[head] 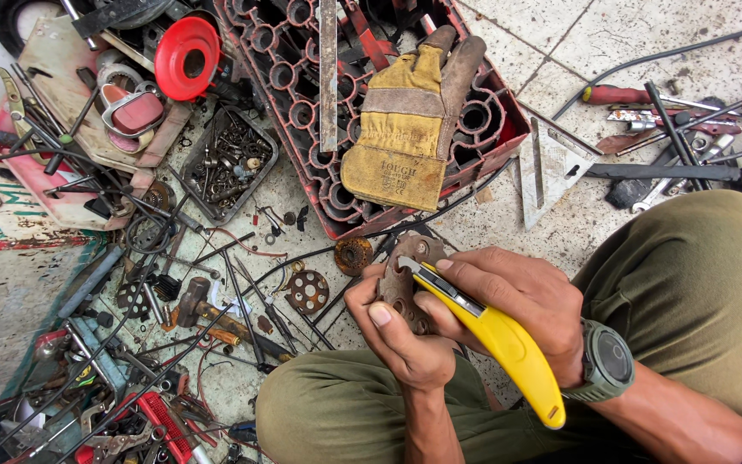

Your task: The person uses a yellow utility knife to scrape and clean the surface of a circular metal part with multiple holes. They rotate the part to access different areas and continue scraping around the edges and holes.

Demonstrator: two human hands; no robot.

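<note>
The red crate [491, 129] sits at twelve o'clock, a work glove [410, 120] on it. Your right hand [517, 301] grips the yellow utility knife [500, 339], blade on the brown gasket [405, 275] pinched in your left hand [401, 339]; scraping looks unfinished.

Two hands at work, left [405, 335] and right [517, 296]. One yellow knife [508, 344], one rusty plate [405, 279]. One glove [410, 120], one red crate [302, 94], one wristwatch [609, 361], one red disc [186, 58].

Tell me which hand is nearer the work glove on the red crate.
Right. The right hand, gripping the yellow knife, sits just below the glove; the left hand is lower, holding the rusty part.
</note>
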